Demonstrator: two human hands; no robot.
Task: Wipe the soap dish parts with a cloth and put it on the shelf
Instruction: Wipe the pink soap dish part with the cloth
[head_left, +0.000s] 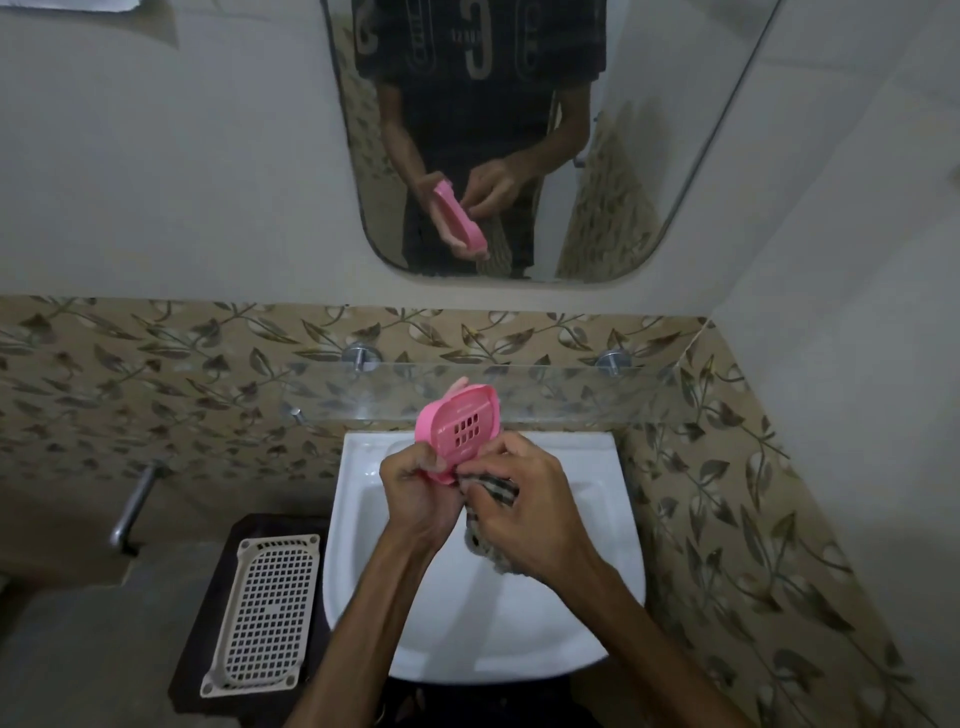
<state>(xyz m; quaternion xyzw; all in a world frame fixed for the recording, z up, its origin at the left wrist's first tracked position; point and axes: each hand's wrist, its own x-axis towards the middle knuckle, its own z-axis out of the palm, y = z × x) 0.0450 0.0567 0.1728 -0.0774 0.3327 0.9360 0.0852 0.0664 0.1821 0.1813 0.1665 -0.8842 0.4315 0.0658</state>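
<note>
A pink soap dish with a slotted bottom is tilted upright above the white basin. My left hand grips its lower edge. My right hand holds a striped cloth bunched against the dish's lower right rim, with the rest of the cloth hanging under my palm. A clear glass shelf runs along the wall just behind the dish. The mirror shows the same hands and dish.
A white perforated tray lies on a dark stool left of the basin. A metal tap sticks out of the left wall. A mirror hangs above the leaf-patterned tiles. A side wall closes in on the right.
</note>
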